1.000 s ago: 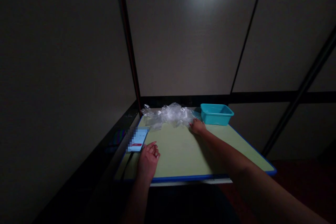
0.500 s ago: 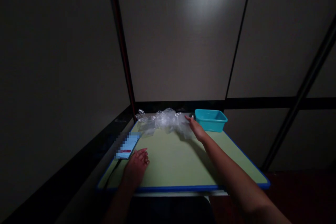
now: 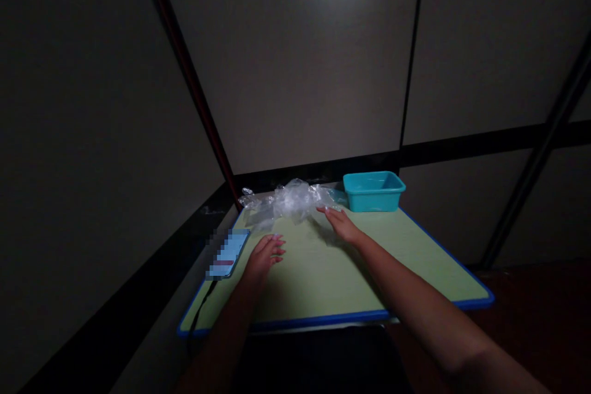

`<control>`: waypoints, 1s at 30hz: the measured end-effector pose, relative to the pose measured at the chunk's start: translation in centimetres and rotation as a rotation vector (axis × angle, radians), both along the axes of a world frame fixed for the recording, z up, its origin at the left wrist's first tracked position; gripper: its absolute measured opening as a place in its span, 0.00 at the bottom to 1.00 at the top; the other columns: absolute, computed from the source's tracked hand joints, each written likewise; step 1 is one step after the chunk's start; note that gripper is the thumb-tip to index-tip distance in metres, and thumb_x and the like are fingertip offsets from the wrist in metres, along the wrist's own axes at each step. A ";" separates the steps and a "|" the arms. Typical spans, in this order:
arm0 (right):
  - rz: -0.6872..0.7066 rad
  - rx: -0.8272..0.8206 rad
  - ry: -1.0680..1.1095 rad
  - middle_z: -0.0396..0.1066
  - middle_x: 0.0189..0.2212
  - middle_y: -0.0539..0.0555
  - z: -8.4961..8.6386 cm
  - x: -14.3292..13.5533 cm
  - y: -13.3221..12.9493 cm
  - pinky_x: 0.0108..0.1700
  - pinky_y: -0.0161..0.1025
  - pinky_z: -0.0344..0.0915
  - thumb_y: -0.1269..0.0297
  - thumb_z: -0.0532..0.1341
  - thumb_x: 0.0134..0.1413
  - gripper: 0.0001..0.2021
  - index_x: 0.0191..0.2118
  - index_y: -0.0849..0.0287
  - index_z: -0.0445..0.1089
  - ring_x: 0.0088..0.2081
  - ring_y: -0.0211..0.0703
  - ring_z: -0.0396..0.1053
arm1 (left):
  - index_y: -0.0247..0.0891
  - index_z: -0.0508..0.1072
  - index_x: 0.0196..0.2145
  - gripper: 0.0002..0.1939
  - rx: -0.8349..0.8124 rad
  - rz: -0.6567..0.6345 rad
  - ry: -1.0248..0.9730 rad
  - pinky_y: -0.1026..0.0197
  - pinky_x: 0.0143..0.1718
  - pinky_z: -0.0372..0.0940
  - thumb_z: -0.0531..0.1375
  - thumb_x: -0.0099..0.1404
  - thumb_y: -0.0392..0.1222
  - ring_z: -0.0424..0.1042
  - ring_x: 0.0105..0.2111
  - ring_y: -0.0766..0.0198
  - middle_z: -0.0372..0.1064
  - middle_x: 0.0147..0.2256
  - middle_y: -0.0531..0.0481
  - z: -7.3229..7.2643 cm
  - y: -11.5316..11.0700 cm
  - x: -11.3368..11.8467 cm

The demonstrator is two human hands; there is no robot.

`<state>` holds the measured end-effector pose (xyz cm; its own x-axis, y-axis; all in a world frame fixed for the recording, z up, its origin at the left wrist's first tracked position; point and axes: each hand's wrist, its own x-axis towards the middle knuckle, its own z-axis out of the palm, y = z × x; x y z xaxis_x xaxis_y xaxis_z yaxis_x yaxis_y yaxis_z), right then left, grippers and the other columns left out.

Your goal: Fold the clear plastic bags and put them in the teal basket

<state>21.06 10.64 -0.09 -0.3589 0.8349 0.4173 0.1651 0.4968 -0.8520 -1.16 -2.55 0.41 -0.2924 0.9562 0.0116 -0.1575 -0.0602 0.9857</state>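
Reaching farther forward than before, the left hand (image 3: 265,253) is spreading loosely; the right hand (image 3: 340,225), its grip unclear, is extending beside crumpled, shiny clear plastic (image 3: 295,201) lying far back on the table (image 3: 314,283).

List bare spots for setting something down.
Free: table between left hand and right forearm; its right side, between that forearm and the teal basin. Crowded: back, clear plastic beside the basin; left, phone and dark cord.
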 end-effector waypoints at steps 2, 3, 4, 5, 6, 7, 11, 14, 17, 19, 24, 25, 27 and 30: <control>0.004 -0.010 -0.026 0.65 0.54 0.57 -0.1 -0.1 -0.2 0.60 0.61 0.22 0.34 0.50 0.48 0.32 0.47 0.52 0.72 0.60 0.57 0.52 | 0.37 0.71 0.35 0.15 0.025 0.033 0.095 0.67 0.28 0.61 0.64 0.52 0.48 0.69 0.29 0.66 0.71 0.35 0.48 0.7 2.8 0.9; 0.042 -0.019 -0.004 0.65 0.54 0.58 0.0 -0.2 -0.4 0.61 0.60 0.25 0.34 0.50 0.48 0.32 0.47 0.52 0.72 0.60 0.57 0.53 | 0.38 0.71 0.35 0.16 0.037 0.036 0.096 0.67 0.29 0.61 0.65 0.52 0.49 0.69 0.30 0.66 0.71 0.36 0.48 0.9 4.1 1.3; 0.103 -0.032 0.042 0.65 0.53 0.59 0.2 -0.4 -0.6 0.61 0.60 0.31 0.34 0.51 0.47 0.33 0.47 0.54 0.72 0.58 0.57 0.55 | 0.39 0.71 0.37 0.17 0.044 0.028 0.091 0.66 0.30 0.62 0.63 0.54 0.52 0.70 0.31 0.66 0.70 0.38 0.47 1.1 5.4 1.6; 0.185 -0.052 0.105 0.65 0.53 0.61 0.4 -0.5 -0.8 0.60 0.59 0.39 0.34 0.52 0.47 0.34 0.48 0.55 0.72 0.56 0.57 0.59 | 0.39 0.70 0.40 0.19 0.051 0.014 0.081 0.64 0.32 0.63 0.60 0.57 0.54 0.70 0.33 0.65 0.70 0.40 0.46 1.1 6.6 2.0; 0.262 -0.086 0.172 0.65 0.53 0.61 0.6 -0.6 -1.0 0.59 0.58 0.46 0.35 0.52 0.47 0.34 0.48 0.57 0.71 0.54 0.56 0.63 | 0.39 0.69 0.41 0.20 0.055 0.003 0.071 0.63 0.34 0.63 0.58 0.58 0.56 0.71 0.34 0.64 0.70 0.41 0.45 1.0 7.5 2.2; 0.317 -0.130 0.230 0.66 0.52 0.62 0.9 -0.7 -1.2 0.56 0.57 0.51 0.36 0.53 0.48 0.33 0.49 0.57 0.71 0.50 0.55 0.66 | 0.38 0.69 0.42 0.21 0.059 -0.011 0.058 0.62 0.35 0.64 0.56 0.59 0.58 0.71 0.36 0.63 0.70 0.41 0.44 0.8 8.3 2.4; 0.388 -0.220 0.325 0.71 0.45 0.61 1.4 -1.0 -1.9 0.51 0.55 0.59 0.40 0.56 0.50 0.31 0.51 0.60 0.69 0.45 0.52 0.69 | 0.36 0.70 0.38 0.21 0.117 -0.181 -0.116 0.58 0.38 0.65 0.61 0.56 0.57 0.71 0.38 0.59 0.71 0.38 0.43 -0.2 9.2 2.7; 0.384 -0.160 0.266 0.73 0.41 0.57 1.5 -1.2 -2.3 0.53 0.52 0.57 0.45 0.60 0.49 0.27 0.49 0.59 0.71 0.43 0.48 0.69 | 0.35 0.70 0.32 0.17 0.177 -0.266 -0.225 0.58 0.38 0.65 0.67 0.49 0.49 0.72 0.36 0.59 0.73 0.35 0.45 -0.7 8.6 2.7; 0.405 -0.145 0.228 0.72 0.41 0.55 1.5 -1.5 -2.7 0.52 0.50 0.58 0.51 0.61 0.49 0.23 0.49 0.59 0.70 0.41 0.45 0.69 | 0.35 0.69 0.27 0.14 0.162 -0.278 -0.220 0.59 0.37 0.65 0.69 0.45 0.40 0.72 0.31 0.63 0.71 0.27 0.51 -0.6 8.0 2.8; 0.397 -0.145 0.269 0.71 0.43 0.55 1.5 -1.7 -2.9 0.50 0.47 0.60 0.56 0.63 0.47 0.22 0.48 0.58 0.70 0.43 0.44 0.68 | 0.35 0.69 0.26 0.12 0.167 -0.288 -0.223 0.60 0.37 0.65 0.68 0.46 0.38 0.71 0.29 0.63 0.70 0.24 0.53 -0.4 7.8 3.0; 0.371 -0.333 0.418 0.71 0.33 0.49 1.0 -1.7 -2.8 0.35 0.38 0.66 0.62 0.65 0.43 0.28 0.53 0.54 0.62 0.29 0.38 0.70 | 0.35 0.68 0.26 0.10 0.183 -0.309 -0.244 0.63 0.34 0.63 0.66 0.47 0.36 0.70 0.28 0.66 0.70 0.25 0.53 0.3 7.4 3.3; 0.360 -0.379 0.412 0.70 0.29 0.47 0.9 -1.6 -2.7 0.31 0.36 0.66 0.62 0.66 0.42 0.28 0.52 0.55 0.62 0.26 0.36 0.69 | 0.35 0.68 0.26 0.10 0.184 -0.324 -0.239 0.64 0.33 0.63 0.66 0.46 0.35 0.70 0.27 0.66 0.69 0.25 0.54 0.4 7.3 3.4; 0.375 -0.451 0.367 0.68 0.23 0.45 0.8 -1.5 -2.6 0.24 0.32 0.62 0.62 0.67 0.39 0.25 0.46 0.59 0.64 0.21 0.34 0.65 | 0.36 0.67 0.25 0.10 0.188 -0.343 -0.229 0.65 0.31 0.62 0.66 0.46 0.35 0.69 0.25 0.67 0.68 0.23 0.55 0.5 7.1 3.5; 0.448 -0.500 0.306 0.67 0.19 0.44 0.7 -1.5 -2.4 0.20 0.30 0.58 0.61 0.69 0.36 0.24 0.42 0.60 0.63 0.18 0.32 0.62 | 0.35 0.68 0.28 0.12 0.197 -0.334 -0.223 0.66 0.30 0.61 0.67 0.46 0.36 0.69 0.25 0.68 0.69 0.24 0.55 0.7 6.9 3.6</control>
<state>19.53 8.21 0.60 -0.6389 0.7521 0.1617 -0.2441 0.0011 -0.9697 2.48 4.33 1.13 0.0157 0.9844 0.1752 -0.4072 -0.1537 0.9003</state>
